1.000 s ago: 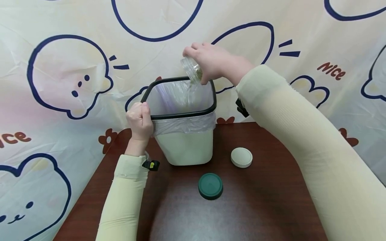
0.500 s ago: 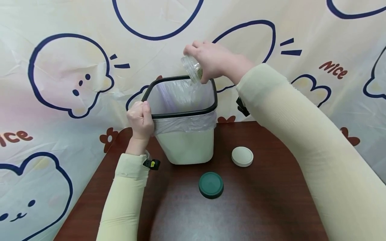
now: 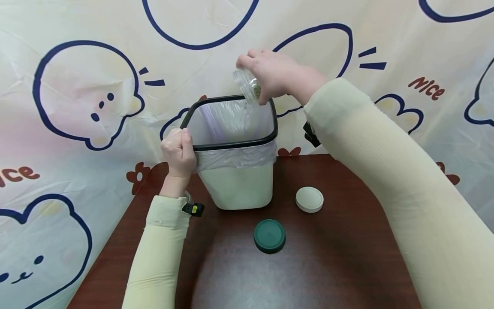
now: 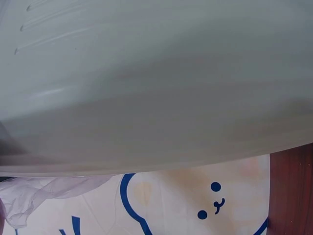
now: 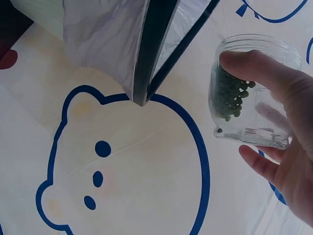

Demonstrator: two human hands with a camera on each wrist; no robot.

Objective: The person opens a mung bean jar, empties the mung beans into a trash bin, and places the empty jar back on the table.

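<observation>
My right hand grips a clear glass jar tilted over the far right part of the bin's mouth. Small round dark green beans lie against one side of the jar in the right wrist view. My left hand holds the left side of the black rim of a pale trash bin. A translucent plastic bag lines the bin and folds over its outside. In the left wrist view the bin wall fills most of the picture; the left fingers are mostly hidden there.
A white lid lies on the dark wooden table, right of the bin. Nearer to me is a green lid. A cloth with cartoon drawings hangs behind the table.
The right hand and jar have risen very slightly and stay tilted above the bin. The left hand keeps its hold on the rim. The lids have not moved.
</observation>
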